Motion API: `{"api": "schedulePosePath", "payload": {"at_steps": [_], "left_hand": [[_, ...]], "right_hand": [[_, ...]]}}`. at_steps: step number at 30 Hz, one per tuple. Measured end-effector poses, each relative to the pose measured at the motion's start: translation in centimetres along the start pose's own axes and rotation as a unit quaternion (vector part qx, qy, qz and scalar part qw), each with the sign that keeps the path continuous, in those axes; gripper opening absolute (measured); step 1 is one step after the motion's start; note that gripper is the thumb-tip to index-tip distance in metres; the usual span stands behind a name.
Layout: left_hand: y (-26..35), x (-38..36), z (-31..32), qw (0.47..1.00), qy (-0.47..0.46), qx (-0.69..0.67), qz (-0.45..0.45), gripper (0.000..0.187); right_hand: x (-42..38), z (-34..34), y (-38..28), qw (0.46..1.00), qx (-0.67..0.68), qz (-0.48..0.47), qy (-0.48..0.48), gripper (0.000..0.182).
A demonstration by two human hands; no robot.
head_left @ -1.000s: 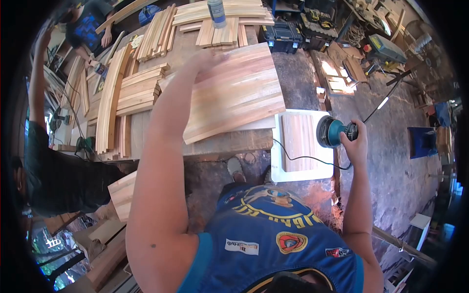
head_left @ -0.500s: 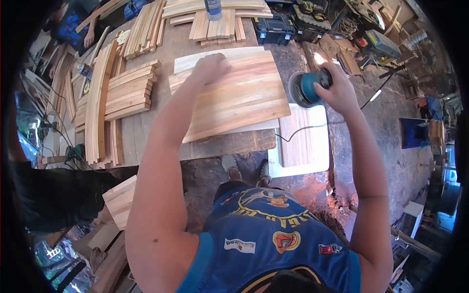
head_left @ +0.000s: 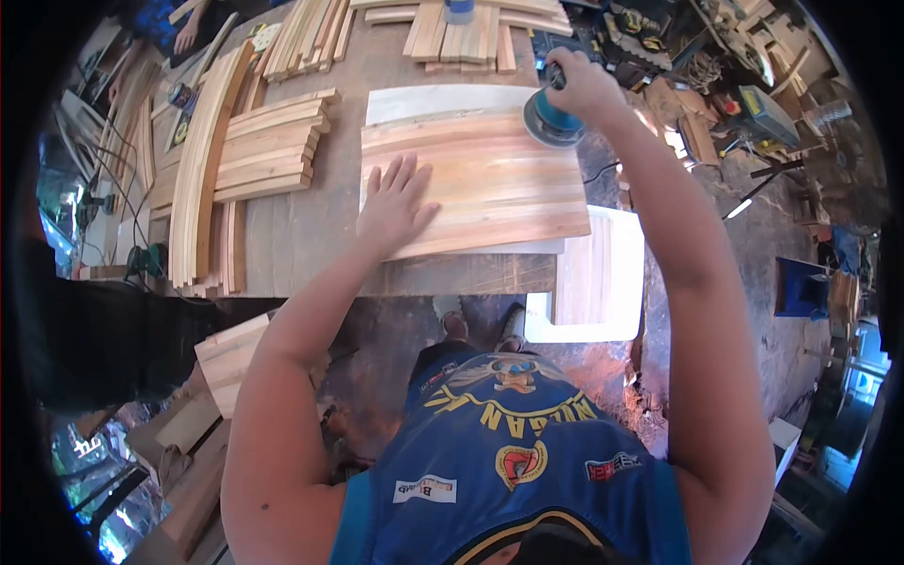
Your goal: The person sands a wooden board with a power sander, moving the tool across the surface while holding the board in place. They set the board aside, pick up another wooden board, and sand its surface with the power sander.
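Panel (head_left: 499,184) beneath left hand (head_left: 397,207), fingers spread, released; right hand (head_left: 586,89), fingers grasping sander (head_left: 554,121).

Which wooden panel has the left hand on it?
The large light-brown striped panel on the brown table, beneath the left hand; another panel lies on the white surface.

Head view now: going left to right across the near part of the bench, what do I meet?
Long boards → short slats sticking out to their right → left hand, flat on the wood panel → sander in the right hand, at the panel's far right corner.
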State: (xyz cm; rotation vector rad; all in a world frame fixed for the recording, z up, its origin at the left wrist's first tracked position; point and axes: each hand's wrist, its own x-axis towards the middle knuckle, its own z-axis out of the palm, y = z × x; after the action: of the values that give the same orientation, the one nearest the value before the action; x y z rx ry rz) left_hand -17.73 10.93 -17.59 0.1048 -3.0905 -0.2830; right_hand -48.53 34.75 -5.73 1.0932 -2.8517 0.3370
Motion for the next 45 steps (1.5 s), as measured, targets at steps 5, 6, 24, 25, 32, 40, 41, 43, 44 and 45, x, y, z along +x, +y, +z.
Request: {"api": "schedulePosePath", "payload": {"at_steps": [5,6,24,25,32,40,41,43,44,45], "left_hand": [[0.1,0.3,-0.3,1.0,-0.011,-0.009,-0.015,0.069],[0.1,0.2,-0.3,1.0,-0.011,-0.008,-0.012,0.069],[-0.4,1.6,0.4,0.912,0.157,-0.234,-0.298,0.096],[-0.5,1.8,0.0,0.91,0.162,-0.232,-0.301,0.096],[-0.5,1.0,-0.1,0.879,0.203,-0.295,-0.316,0.085],[-2.3,1.2,1.6,0.831,0.229,-0.402,-0.308,0.088],[-2.4,1.3,1.8,0.836,0.23,-0.393,-0.307,0.089],[-2.4,1.0,1.8,0.839,0.227,-0.391,-0.303,0.089],[-2.4,0.9,1.7,0.832,0.229,-0.407,-0.299,0.09],[-2.6,0.9,1.6,0.826,0.232,-0.422,-0.295,0.091]], "right_hand": [[1.9,1.4,0.2,0.999,-0.04,0.009,0.017,0.054],[1.8,1.2,0.0,0.999,-0.048,0.004,0.009,0.053],[4.0,1.0,-11.3,0.991,-0.025,-0.12,-0.061,0.054],[4.2,1.2,-12.2,0.989,-0.025,-0.131,-0.061,0.054],[5.0,2.3,-17.7,0.984,-0.027,-0.161,-0.076,0.057],[5.9,4.4,-23.0,0.986,-0.033,-0.152,-0.063,0.052],[5.9,4.5,-23.6,0.985,-0.022,-0.16,-0.055,0.052],[6.2,4.9,-24.8,0.986,-0.034,-0.153,-0.053,0.052],[6.3,5.2,-25.3,0.987,-0.04,-0.15,-0.05,0.052],[6.0,4.9,-26.0,0.987,-0.045,-0.145,-0.049,0.052]]}}
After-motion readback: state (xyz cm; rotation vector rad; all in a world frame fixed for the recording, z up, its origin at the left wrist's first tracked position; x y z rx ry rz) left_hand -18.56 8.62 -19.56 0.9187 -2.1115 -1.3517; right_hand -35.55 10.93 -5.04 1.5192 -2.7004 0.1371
